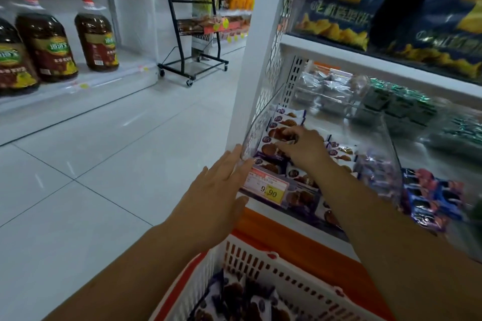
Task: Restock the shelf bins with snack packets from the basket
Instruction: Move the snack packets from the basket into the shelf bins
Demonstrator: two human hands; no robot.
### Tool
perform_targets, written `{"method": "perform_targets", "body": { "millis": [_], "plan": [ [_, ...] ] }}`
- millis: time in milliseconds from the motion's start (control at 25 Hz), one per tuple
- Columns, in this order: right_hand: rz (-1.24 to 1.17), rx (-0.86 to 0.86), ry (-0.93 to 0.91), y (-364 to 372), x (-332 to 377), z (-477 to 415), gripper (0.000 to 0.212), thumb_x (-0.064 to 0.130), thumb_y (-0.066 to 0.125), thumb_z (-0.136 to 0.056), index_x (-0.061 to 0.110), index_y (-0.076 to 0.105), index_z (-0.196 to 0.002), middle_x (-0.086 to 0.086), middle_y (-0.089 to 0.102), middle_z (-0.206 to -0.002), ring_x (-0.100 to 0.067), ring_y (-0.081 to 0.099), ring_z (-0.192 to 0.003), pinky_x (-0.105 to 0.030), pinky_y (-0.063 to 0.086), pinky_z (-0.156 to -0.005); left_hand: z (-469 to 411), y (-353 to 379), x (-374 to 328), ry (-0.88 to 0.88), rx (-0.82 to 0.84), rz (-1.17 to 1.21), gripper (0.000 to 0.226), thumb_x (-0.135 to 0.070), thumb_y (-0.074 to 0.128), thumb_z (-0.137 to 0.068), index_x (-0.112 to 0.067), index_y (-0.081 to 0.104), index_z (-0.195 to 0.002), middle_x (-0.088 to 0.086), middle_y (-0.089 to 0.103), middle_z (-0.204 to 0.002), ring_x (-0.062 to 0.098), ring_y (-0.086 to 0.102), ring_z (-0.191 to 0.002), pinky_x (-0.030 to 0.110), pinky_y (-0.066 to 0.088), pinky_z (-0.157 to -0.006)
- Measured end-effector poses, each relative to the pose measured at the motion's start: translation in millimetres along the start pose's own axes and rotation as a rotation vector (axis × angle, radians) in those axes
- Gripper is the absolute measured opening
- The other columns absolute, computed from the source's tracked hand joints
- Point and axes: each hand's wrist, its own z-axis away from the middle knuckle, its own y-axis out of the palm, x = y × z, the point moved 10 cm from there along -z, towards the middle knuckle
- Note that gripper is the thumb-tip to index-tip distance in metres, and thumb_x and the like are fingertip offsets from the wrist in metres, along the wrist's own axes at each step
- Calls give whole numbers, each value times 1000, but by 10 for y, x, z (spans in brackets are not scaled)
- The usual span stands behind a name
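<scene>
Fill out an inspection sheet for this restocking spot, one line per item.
Surface: white shelf, partly bare behind the bins.
Job's things: clear bin holding rows of cookie packets; more packets in the white and orange basket below.
Clutter: nothing seen.
Grippers: left hand open, flat against the bin's outer corner; right hand inside the bin, fingers on a packet; whether it grips is unclear.
Cables: nothing seen.
Surroundings: price tag on the bin front; chip bags above; oil bottles across the tiled aisle; black wheeled rack behind.
</scene>
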Motion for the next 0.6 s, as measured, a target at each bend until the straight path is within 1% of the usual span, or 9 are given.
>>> {"method": "perform_targets", "body": {
  "millis": [80,160,240,320,400,440,520,560,600],
  "plan": [
    [-130,-222,-88,-370,115,336,32,31,62,-92,25,57,-123,-8,55,-116,-15,57,-91,-29,50,-82,78,-60,-70,0,-74,69,69,-48,44,-98,-43,0,-151,-15,-8,-161,8,-1,-149,37,13,-122],
    [-389,-406,-223,-710,193,971,22,22,56,-95,32,56,-115,1,58,-99,-9,57,-82,-26,52,-74,231,-72,-215,21,-192,166,63,-42,48,-98,-37,17,-152,-14,11,-160,6,14,-145,28,18,-117],
    [-544,-423,-231,-658,-6,1580,22,15,51,-97,35,56,-103,7,58,-86,-3,54,-69,-16,47,-60,393,172,-372,46,-180,210,54,-36,49,-97,-32,32,-148,-10,27,-155,9,26,-140,30,26,-116],
    [-462,-286,-8,-136,-609,1990,23,14,47,-98,34,57,-96,8,57,-78,-3,53,-63,-17,44,-55,580,754,-573,100,33,179,47,-32,50,-96,-31,41,-142,-9,34,-151,13,33,-136,35,33,-114],
    [-236,5,331,631,-1509,2378,18,16,42,-101,21,57,-93,4,54,-77,-10,54,-67,-27,48,-62,875,1470,-701,157,323,88,44,-29,47,-97,-28,44,-141,-6,35,-150,17,37,-135,35,35,-113],
    [-125,198,437,990,-1924,2616,23,15,39,-102,14,56,-87,1,51,-73,-13,50,-65,-30,46,-64,1053,1801,-725,174,469,45,45,-29,47,-98,-25,43,-143,-3,33,-152,20,36,-136,36,34,-113],
    [-2,497,502,1534,-2532,3158,37,12,36,-103,15,45,-68,-1,38,-64,-12,36,-56,-27,37,-58,1455,2349,-665,148,724,-24,51,-32,45,-101,-21,33,-149,3,22,-158,27,24,-143,40,28,-116],
    [10,566,516,1672,-2692,3370,39,12,38,-102,22,39,-65,0,35,-63,-11,32,-54,-22,33,-56,1631,2529,-588,102,799,-47,53,-32,43,-102,-20,30,-151,5,16,-160,29,18,-146,42,24,-117],
    [-16,591,536,1773,-2819,3547,35,14,42,-101,24,42,-68,1,42,-67,-11,37,-57,-22,35,-58,1783,2671,-511,57,840,-70,53,-33,42,-102,-21,27,-152,5,13,-161,29,15,-147,44,22,-118]
  ]
}}
